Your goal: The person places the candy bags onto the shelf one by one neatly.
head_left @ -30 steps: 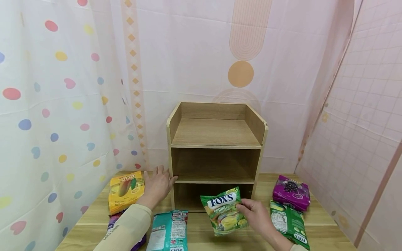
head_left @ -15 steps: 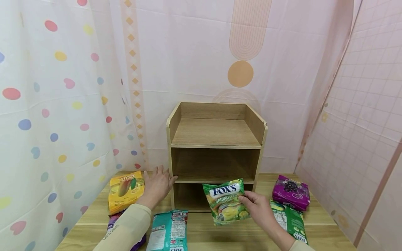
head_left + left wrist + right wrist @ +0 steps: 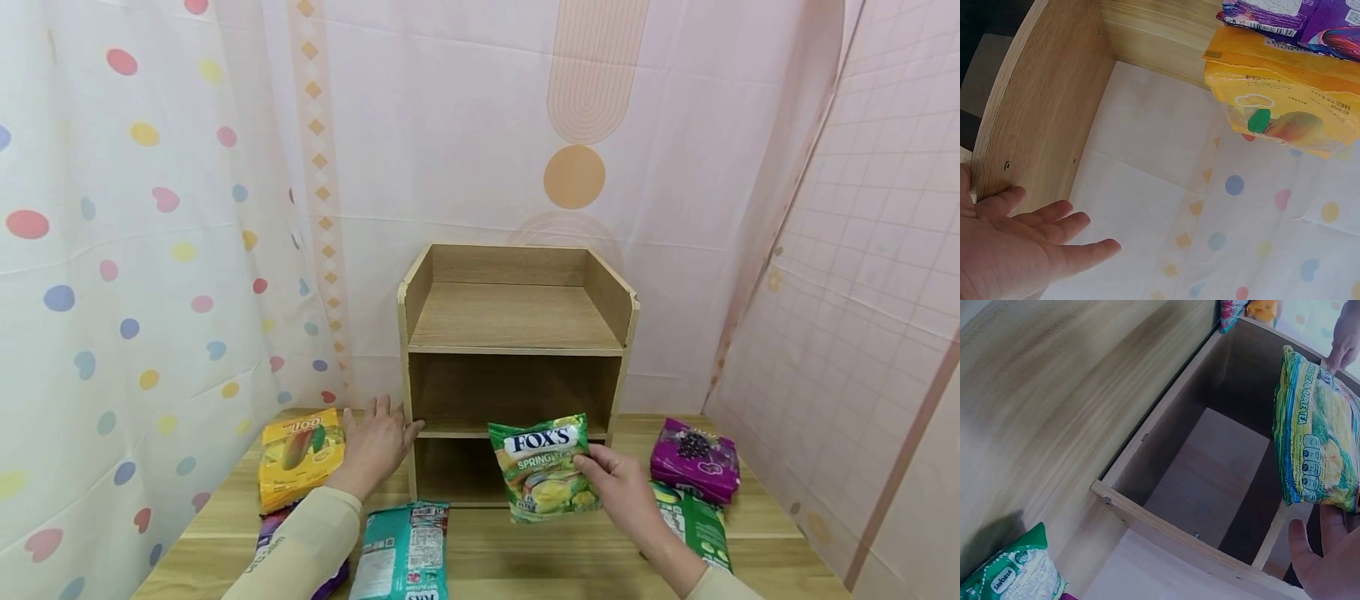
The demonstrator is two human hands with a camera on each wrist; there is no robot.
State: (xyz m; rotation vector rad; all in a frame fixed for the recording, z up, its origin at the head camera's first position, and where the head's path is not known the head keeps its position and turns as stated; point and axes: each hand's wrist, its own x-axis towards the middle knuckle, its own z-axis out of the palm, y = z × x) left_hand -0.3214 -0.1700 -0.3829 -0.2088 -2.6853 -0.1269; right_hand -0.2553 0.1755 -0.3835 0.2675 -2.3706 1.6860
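Note:
My right hand pinches the right edge of a green and yellow FOX'S Spring Tea candy bag. The bag hangs upright in front of the lower part of a wooden three-tier shelf; the right wrist view shows the bag from its side, over the shelf's opening. With fingers extended, my left hand rests at the shelf's left side, its thumb at the front edge. In the left wrist view the fingers of the left hand lie along the outer side panel.
Left on the table lie a yellow mango bag, a purple bag partly under my sleeve, and a teal FOX'S bag. To the right are a purple grape bag and a green bag. Curtains hang behind.
My right hand has raised the candy bag and moved it slightly right and toward the shelf. The left hand stays in place at the shelf's side.

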